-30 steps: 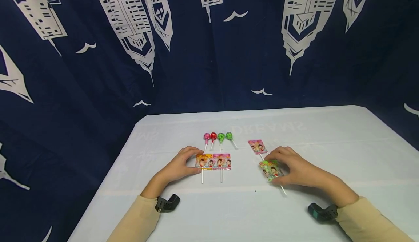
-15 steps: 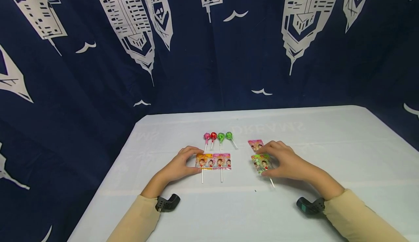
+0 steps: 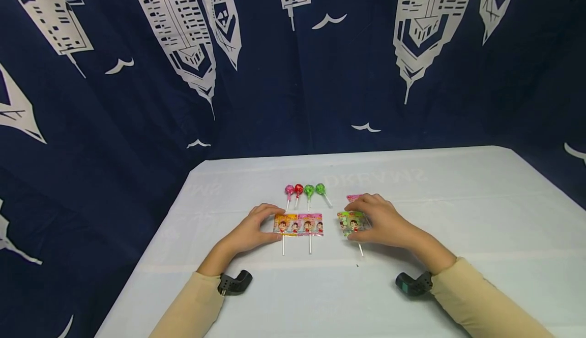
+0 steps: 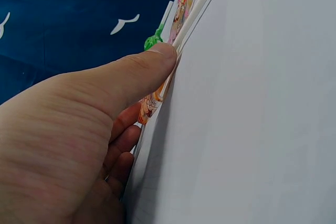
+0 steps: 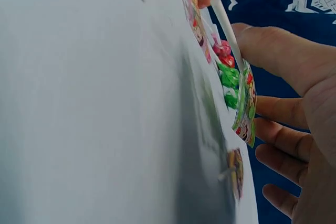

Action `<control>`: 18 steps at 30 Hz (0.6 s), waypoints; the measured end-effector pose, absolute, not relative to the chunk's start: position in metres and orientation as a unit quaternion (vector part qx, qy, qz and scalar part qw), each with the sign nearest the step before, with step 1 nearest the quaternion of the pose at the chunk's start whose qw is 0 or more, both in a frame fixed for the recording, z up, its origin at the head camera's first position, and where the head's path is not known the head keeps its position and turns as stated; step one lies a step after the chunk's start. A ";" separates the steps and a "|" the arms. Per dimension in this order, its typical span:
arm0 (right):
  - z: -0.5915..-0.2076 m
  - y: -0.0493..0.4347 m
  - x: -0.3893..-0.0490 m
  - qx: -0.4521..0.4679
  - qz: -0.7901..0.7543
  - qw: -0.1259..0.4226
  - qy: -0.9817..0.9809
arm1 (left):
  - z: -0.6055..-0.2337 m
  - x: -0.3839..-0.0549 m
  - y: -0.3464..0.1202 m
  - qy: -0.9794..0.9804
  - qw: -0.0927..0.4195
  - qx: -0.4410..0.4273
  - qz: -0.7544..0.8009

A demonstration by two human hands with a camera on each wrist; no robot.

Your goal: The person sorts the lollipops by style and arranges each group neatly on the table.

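Note:
My left hand (image 3: 249, 231) holds the left end of an orange-wrapped lollipop (image 3: 286, 224), thumb at its lower edge and fingers at its upper edge. A pink-wrapped lollipop (image 3: 310, 224) lies right beside it, with both white sticks towards me. My right hand (image 3: 384, 223) pinches a green-wrapped lollipop (image 3: 346, 222) between thumb and fingers. In the right wrist view this green wrapper (image 5: 248, 103) is tilted and raised off the cloth. Another pink wrapper (image 3: 353, 197) lies behind the right hand, mostly hidden by it.
Several unwrapped-looking round lollipops stand in a row behind: pink (image 3: 289, 190), red (image 3: 299, 189), and two green ones, the left green lollipop (image 3: 309, 191) and the right green lollipop (image 3: 320, 189). A white cloth (image 3: 302, 292) covers the table. A dark blue printed curtain (image 3: 274, 99) hangs at the back.
My right hand has moved left with the green-wrapped lollipop, closer to the pair in front, and now covers most of the pink wrapper behind. The left hand stays still.

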State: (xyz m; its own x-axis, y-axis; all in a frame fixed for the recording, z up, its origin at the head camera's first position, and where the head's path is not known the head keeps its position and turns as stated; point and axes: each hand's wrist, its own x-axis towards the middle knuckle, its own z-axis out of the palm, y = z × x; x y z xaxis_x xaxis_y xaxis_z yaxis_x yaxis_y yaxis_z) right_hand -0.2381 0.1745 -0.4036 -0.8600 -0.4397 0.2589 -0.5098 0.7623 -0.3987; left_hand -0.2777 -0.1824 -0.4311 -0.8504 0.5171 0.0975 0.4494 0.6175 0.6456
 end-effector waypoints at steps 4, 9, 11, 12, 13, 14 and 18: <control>-0.407 0.166 -0.241 0.243 0.219 0.074 -0.942 | -0.431 -0.278 -0.182 0.898 0.049 0.270 0.345; -0.412 0.154 -0.243 0.232 0.219 0.072 -0.945 | -0.430 -0.278 -0.182 0.897 0.053 0.269 0.347; -0.413 0.150 -0.244 0.230 0.216 0.074 -0.946 | -0.429 -0.278 -0.182 0.897 0.054 0.267 0.348; -0.414 0.148 -0.244 0.230 0.214 0.075 -0.947 | -0.429 -0.278 -0.182 0.897 0.054 0.267 0.349; -0.415 0.146 -0.245 0.229 0.211 0.077 -0.947 | -0.429 -0.278 -0.182 0.897 0.055 0.266 0.349; -0.415 0.144 -0.245 0.228 0.209 0.079 -0.948 | -0.429 -0.278 -0.182 0.897 0.055 0.267 0.348; -0.416 0.138 -0.246 0.224 0.202 0.086 -0.950 | -0.430 -0.278 -0.182 0.898 0.053 0.268 0.346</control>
